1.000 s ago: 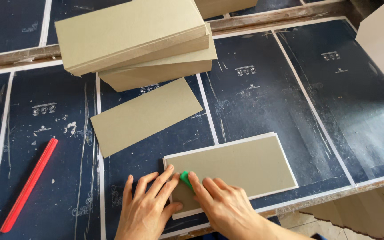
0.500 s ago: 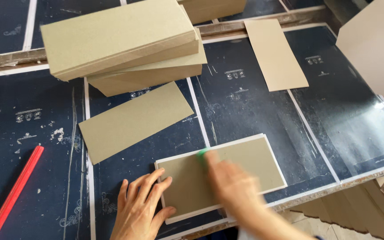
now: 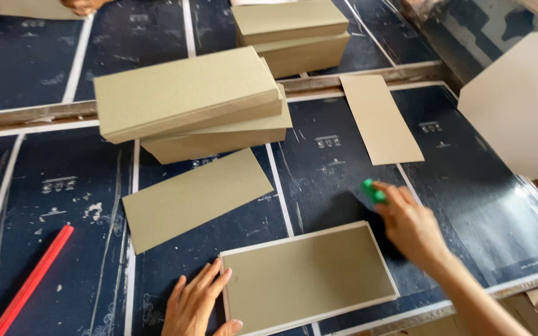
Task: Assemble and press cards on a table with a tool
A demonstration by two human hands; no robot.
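The left hand (image 3: 195, 303) lies flat and released, fingers spread, on the dark blue table (image 3: 57, 205), its fingertips touching the left edge of a grey board panel (image 3: 309, 277) that rests on a slightly larger white sheet at about six o'clock in the view; the right hand (image 3: 412, 225) is above the table just off the panel's upper right corner, at about four o'clock, clenched around a small green tool (image 3: 373, 191) that pokes out beyond the fingers toward twelve o'clock; the tool is apart from the panel. A loose grey board (image 3: 197, 198) lies tilted on the table at about nine o'clock from the right hand; behind it, toward eleven o'clock, sits a stack of grey boards (image 3: 191, 102), its upper layers skewed over the lower; a second, smaller stack (image 3: 292, 31) stands beyond at twelve o'clock. A narrow tan board (image 3: 380, 118) lies at one o'clock from the right hand; a large pale sheet (image 3: 521, 106) leans in at two o'clock; a red stick (image 3: 32, 280) lies slanted at eight o'clock near the table's left side.
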